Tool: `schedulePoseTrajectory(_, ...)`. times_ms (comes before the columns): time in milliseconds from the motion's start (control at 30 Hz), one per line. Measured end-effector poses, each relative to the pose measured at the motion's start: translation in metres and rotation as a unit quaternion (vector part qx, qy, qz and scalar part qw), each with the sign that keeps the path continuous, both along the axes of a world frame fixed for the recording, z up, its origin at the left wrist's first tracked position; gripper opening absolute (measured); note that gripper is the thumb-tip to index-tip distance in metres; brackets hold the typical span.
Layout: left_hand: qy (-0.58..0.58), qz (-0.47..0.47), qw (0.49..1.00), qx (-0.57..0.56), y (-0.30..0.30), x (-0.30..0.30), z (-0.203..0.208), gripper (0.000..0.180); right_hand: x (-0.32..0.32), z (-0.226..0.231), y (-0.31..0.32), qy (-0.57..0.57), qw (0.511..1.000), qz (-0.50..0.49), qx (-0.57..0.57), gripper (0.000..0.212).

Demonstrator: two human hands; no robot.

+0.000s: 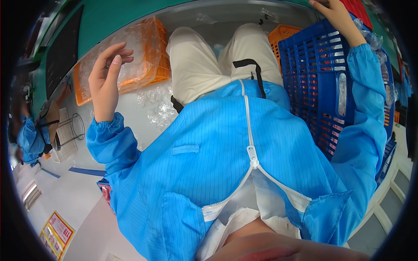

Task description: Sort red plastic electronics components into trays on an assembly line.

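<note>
My left hand [106,78] is raised over the near side of an orange crate [162,65] lined with clear plastic. Its fingers are bent a little, the thumb stands apart from them, and it holds nothing. At the top right, my right hand [338,18] is above the far end of a blue slatted crate [311,87]. Its thumb is stretched out to the left, while the other fingers are mostly cut off by the picture's edge. No object shows in it. A red thing [359,13] lies just beside that hand.
A green work surface [98,26] runs along the far side, with a black mat [65,48] at its left. Loose clear plastic bags [159,106] lie on the floor. Another orange crate [283,34] stands beyond my knees. At far left, a person in a blue sleeve [30,135] is near a wire stand [72,130].
</note>
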State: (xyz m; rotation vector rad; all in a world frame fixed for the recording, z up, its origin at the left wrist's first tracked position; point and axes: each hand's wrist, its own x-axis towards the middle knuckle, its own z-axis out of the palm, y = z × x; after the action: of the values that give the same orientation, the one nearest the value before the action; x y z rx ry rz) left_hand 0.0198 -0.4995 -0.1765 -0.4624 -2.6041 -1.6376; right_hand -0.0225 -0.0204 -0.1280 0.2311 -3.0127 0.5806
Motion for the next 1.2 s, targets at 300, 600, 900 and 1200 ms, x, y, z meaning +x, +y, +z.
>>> schedulePoseTrajectory(300, -0.034, 0.034, 0.998, 0.048, 0.004, 0.032, -0.020, 0.025, -0.001, -0.003, 0.007, 0.051, 0.994, 0.040, 0.085, 0.062)
schedulePoseTrajectory(600, -0.167, 0.068, 0.983, 0.038, -0.034, 0.070, -0.059, 0.023, -0.001, 0.000, 0.004, 0.043, 0.997, 0.013, 0.060, 0.059)
schedulePoseTrajectory(900, -0.325, 0.156, 0.929, 0.085, -0.009, 0.081, -0.112, 0.028, 0.007, 0.014, -0.011, 0.016, 0.999, 0.013, 0.042, 0.063)
schedulePoseTrajectory(1200, -0.249, 0.022, 0.967, 0.059, 0.036, 0.010, -0.086, 0.026, 0.002, 0.009, 0.004, 0.023, 0.996, 0.019, 0.086, 0.064)
